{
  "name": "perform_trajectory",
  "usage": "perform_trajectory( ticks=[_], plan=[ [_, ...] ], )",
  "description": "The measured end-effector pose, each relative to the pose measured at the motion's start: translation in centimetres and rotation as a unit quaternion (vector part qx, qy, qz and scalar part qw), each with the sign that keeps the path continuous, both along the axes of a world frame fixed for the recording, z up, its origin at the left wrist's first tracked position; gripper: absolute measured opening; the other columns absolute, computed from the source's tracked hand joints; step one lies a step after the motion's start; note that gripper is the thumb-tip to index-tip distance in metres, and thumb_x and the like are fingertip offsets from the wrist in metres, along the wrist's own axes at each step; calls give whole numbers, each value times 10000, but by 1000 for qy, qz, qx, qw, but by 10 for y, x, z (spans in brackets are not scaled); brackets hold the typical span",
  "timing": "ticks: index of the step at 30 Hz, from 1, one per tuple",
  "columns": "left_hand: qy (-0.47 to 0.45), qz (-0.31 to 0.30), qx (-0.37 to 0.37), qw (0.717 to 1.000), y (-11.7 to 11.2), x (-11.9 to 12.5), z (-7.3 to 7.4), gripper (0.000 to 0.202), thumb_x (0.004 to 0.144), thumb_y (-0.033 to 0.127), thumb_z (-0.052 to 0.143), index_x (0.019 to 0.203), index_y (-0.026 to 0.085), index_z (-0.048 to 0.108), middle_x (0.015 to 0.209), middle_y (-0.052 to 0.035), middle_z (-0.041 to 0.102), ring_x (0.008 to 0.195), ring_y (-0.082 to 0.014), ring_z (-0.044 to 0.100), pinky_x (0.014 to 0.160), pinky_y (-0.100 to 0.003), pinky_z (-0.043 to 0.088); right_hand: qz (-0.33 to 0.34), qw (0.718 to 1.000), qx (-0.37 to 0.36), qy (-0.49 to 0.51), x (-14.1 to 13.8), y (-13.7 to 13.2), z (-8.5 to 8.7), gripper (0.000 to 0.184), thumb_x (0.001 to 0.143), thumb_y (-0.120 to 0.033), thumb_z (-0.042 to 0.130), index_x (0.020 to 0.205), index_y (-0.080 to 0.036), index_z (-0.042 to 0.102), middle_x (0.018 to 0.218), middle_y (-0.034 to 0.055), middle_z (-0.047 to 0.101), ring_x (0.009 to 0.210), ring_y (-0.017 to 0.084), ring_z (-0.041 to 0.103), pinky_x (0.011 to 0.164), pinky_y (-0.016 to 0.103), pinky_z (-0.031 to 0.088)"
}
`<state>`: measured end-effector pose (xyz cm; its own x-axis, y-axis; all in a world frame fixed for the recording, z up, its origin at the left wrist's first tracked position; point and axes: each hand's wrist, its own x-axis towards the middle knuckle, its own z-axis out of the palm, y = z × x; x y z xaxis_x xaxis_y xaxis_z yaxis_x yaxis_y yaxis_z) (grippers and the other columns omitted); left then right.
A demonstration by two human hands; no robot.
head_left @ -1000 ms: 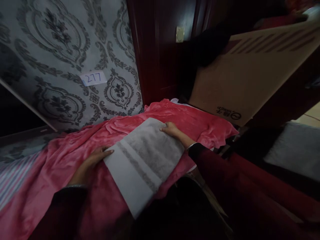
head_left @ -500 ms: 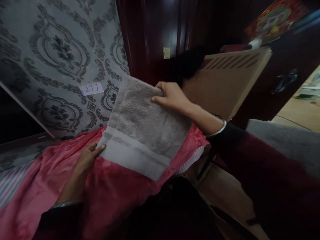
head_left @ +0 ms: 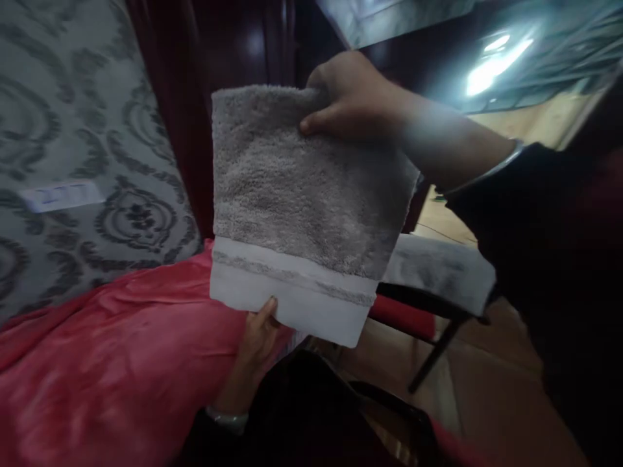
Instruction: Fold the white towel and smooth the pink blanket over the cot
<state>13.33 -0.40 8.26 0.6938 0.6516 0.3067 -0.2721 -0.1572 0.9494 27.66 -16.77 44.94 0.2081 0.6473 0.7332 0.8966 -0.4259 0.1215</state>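
Observation:
A grey towel point(head_left: 302, 188) with a fluffy pile and a smooth pale band along its lower end hangs spread between my hands. My right hand point(head_left: 353, 97) grips its top edge, thumb in front and the other fingers mostly hidden behind. At the bottom, my left hand point(head_left: 260, 340) pinches the pale band, its thumb on the near side. Beneath and to the left lies a pink plush blanket point(head_left: 121, 350), apart from my right hand.
Patterned wallpaper point(head_left: 141, 214) with a paper label point(head_left: 63, 196) covers the left side. Dark wood panelling point(head_left: 233, 45) stands behind. On the right, a grey cloth point(head_left: 433, 266) lies over a dark-legged seat point(head_left: 438, 350) on a tiled floor.
The towel has been raised and turned more upright, facing me. My left hand has shifted from its left corner to nearer the middle of the band. The view has swung right.

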Motion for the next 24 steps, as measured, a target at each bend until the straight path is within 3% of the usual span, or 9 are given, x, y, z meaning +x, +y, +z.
perform_trajectory(
  ticks=[2,5,11,14,17,21,24],
  plan=[
    [-37,-57,-90,994,-28,24,-8,716,812,646,703,1422,296,569,1296,-76,708,1249,-281,639,1074,-474,550,-50,999,-3,11,10,-24,-13,260,840,-265,782,1034,-99,736,911,17,687,1013,267,689,985,450,531],
    [-61,-121,-225,965,-61,46,-10,896,597,554,883,1386,243,596,1259,-77,739,1280,-302,633,1124,-442,519,-83,996,-17,41,43,-66,-36,277,862,-254,765,1074,-78,728,990,68,726,1032,255,677,986,401,503],
    [-19,-233,-238,943,-121,86,-13,767,607,486,875,1297,224,666,1282,-93,734,1296,-308,630,1161,-443,478,-98,991,-12,88,156,-155,-74,400,875,-490,733,1023,-118,727,1063,78,731,1054,265,667,943,393,495],
    [-14,-249,-242,938,-157,113,-17,743,594,461,877,1268,218,681,1314,-96,717,1308,-310,617,1189,-446,441,-113,987,-19,111,204,-188,-87,397,840,-524,764,984,-155,735,989,57,739,966,237,677,884,369,505],
    [-17,-240,-242,940,-190,141,-19,700,599,457,875,1225,197,702,1275,-108,732,1297,-302,621,1198,-436,417,-138,982,-27,123,235,-209,-92,398,847,-531,756,971,-153,733,931,46,739,879,208,672,823,351,496],
    [-34,-236,-251,938,-228,171,-10,567,611,441,874,1116,215,745,1175,-100,768,1226,-280,658,1146,-406,454,-227,961,-56,150,260,-225,-86,364,932,-425,673,1055,-86,721,1002,111,738,940,211,662,827,364,454],
    [-7,-230,-285,931,-253,187,0,480,608,454,866,993,188,762,1062,-106,789,1088,-279,705,977,-387,554,-286,941,-76,164,283,-234,-80,297,855,-323,771,1046,-101,721,1003,119,736,945,254,657,845,376,471]
  ],
)
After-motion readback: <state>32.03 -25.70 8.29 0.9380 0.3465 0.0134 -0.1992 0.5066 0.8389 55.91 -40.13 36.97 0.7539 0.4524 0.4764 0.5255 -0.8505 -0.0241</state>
